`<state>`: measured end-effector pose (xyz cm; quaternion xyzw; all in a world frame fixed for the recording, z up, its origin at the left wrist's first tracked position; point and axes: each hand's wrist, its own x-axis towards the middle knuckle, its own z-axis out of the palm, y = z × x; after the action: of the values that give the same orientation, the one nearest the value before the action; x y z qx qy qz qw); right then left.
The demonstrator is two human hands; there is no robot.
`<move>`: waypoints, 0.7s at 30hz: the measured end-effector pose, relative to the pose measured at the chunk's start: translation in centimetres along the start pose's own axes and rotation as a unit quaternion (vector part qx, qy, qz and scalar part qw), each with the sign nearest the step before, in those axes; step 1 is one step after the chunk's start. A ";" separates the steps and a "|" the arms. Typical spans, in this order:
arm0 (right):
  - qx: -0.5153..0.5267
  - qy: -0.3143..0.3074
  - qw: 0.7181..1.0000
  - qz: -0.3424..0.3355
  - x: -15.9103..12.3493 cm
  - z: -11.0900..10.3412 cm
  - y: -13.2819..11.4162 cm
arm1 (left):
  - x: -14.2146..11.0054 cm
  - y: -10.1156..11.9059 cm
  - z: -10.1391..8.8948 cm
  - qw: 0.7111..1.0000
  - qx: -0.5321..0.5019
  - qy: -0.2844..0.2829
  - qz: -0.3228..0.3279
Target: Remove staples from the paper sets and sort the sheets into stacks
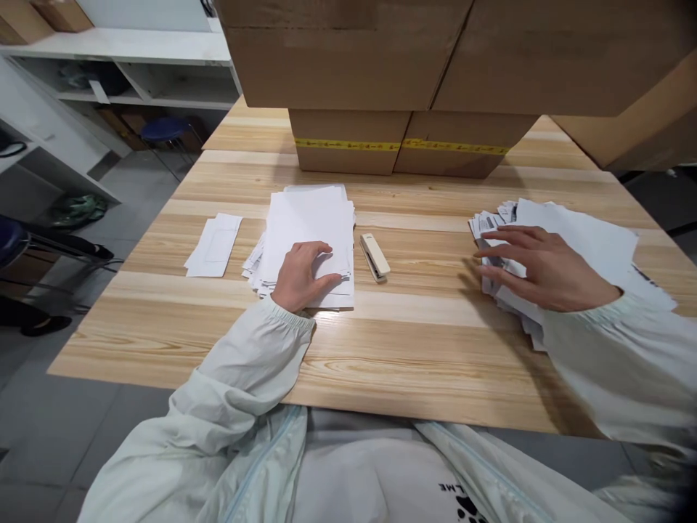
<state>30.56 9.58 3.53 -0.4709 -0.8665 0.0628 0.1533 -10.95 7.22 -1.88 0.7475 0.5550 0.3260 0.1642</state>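
Observation:
My left hand (302, 276) rests on the near end of a stack of white papers (310, 225) in the middle of the wooden table (414, 341), its fingers curled at the top sheet's edge. My right hand (539, 265) lies flat with fingers spread on a second, looser pile of papers (588, 240) at the right. A beige stapler (375, 256) lies on the table between the two piles, close to the left stack. Neither hand touches the stapler.
A few white envelopes (213, 245) lie left of the stack. Cardboard boxes (403, 142) with yellow tape stand at the table's far side, with bigger boxes (435, 51) above. White shelving (125, 65) and a chair (33, 247) are at the left.

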 end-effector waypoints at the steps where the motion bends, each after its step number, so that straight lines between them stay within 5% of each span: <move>1: 0.056 0.018 0.998 -0.013 0.8 -0.3 -2.8 | 0.0 0.0 0.0 1.000 -0.001 0.001 -0.003; 4: 0.280 -0.036 0.959 -0.013 3.4 0.8 -10.9 | 0.1 0.0 -0.2 1.000 -0.006 0.005 -0.010; 7: 0.379 -0.059 0.922 0.043 6.2 4.9 -15.5 | 0.1 -0.1 -0.4 1.000 -0.015 0.005 -0.012; 12: 0.466 -0.020 0.875 0.132 9.0 11.4 -16.8 | 0.1 -0.3 -0.7 0.999 -0.050 -0.004 -0.019; 21: 0.542 0.053 0.819 0.180 8.6 13.6 -17.9 | 0.1 -0.3 -0.6 0.998 -0.062 -0.012 -0.023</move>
<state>7.49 7.46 -3.04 -0.4620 -0.5830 0.5234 0.4157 -11.54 7.34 -1.56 0.7266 0.5487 0.3473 0.2243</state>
